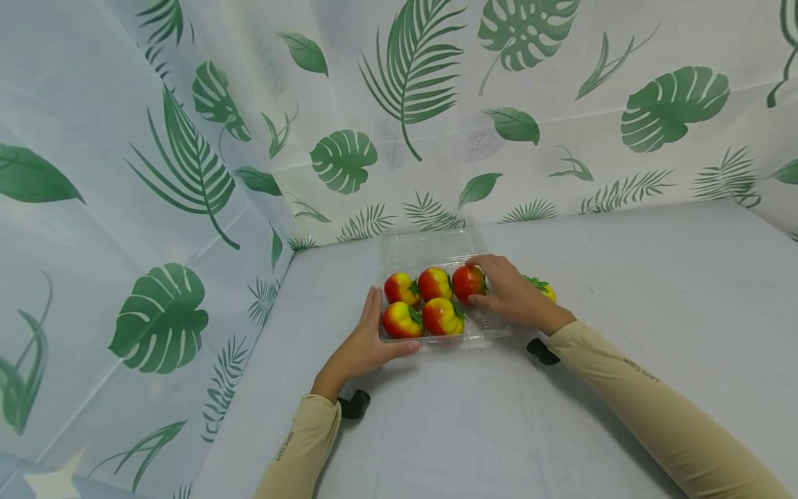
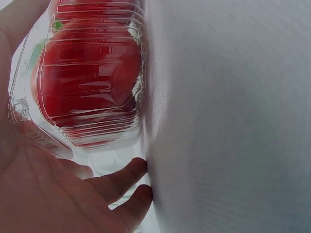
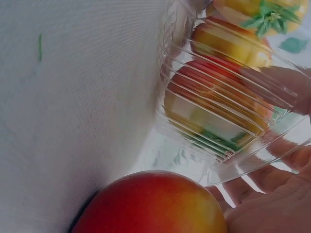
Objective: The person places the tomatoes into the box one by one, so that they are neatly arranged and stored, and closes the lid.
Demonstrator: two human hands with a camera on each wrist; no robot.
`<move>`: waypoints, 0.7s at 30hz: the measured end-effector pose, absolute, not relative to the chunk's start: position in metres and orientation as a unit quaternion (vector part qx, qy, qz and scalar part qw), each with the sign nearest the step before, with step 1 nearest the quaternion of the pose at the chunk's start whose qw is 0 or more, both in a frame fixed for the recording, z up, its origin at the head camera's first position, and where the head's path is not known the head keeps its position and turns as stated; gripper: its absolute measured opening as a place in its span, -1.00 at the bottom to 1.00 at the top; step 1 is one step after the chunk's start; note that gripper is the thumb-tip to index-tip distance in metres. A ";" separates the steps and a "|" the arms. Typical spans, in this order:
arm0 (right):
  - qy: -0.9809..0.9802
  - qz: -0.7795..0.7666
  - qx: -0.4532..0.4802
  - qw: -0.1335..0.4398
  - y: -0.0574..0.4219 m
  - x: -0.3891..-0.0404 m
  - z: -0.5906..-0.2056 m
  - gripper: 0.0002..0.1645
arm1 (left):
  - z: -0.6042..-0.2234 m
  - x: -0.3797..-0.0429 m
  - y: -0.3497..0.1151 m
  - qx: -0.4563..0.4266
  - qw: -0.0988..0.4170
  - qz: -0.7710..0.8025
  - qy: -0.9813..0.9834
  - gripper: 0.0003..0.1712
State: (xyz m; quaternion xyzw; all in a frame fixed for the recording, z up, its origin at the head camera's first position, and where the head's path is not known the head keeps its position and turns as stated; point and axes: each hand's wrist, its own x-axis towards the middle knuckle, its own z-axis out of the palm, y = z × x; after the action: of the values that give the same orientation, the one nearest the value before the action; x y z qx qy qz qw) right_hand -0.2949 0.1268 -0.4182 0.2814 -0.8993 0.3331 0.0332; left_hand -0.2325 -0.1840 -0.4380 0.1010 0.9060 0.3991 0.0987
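A clear plastic clamshell box (image 1: pixel 486 334) lies with its lid folded back, holding several red-and-yellow bell peppers (image 1: pixel 443 317). At its back right, my right hand (image 1: pixel 514 294) grips a mostly red bell pepper (image 1: pixel 466 283) between thumb and fingers. My left hand (image 1: pixel 363 346) rests against the box's left side, fingers straight, with the thumb along the front edge. Through the ribbed wall in the left wrist view, a red pepper (image 2: pixel 92 68) shows beside the left palm (image 2: pixel 43 189). Part of the right hand (image 3: pixel 277 194) appears in the right wrist view, its fingertips hidden behind the box.
Another bell pepper (image 1: pixel 548 291) sits on the white tabletop outside the box, partly hidden by the right hand; it looms large as a red-yellow pepper (image 3: pixel 155 206) in the right wrist view. The transparent lid (image 1: pixel 430 246) reaches toward the leaf-patterned backdrop (image 1: pixel 430 166).
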 end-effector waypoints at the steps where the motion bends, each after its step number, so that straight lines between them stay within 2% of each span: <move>1: -0.900 0.333 0.280 0.033 0.127 -0.295 -0.419 -0.26 | -0.438 -0.233 -0.184 0.101 0.098 0.400 0.906 0.54; 11: -0.895 0.338 0.286 0.050 0.127 -0.296 -0.416 -0.23 | -0.438 -0.233 -0.186 0.102 0.095 0.395 0.908 0.54; 17: -0.882 0.362 0.290 0.079 0.135 -0.295 -0.405 -0.27 | -0.436 -0.232 -0.186 0.100 0.096 0.395 0.908 0.53; 21: -0.882 0.368 0.283 0.078 0.146 -0.291 -0.397 -0.24 | -0.439 -0.233 -0.185 0.108 0.098 0.397 0.906 0.54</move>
State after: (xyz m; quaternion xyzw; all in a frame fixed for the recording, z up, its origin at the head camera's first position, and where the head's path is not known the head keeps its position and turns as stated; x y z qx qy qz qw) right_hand -0.2914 0.1462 -0.3971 0.2831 -0.8822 0.3681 0.0784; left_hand -0.2331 -0.1855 -0.4386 0.1078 0.9063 0.3967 0.0978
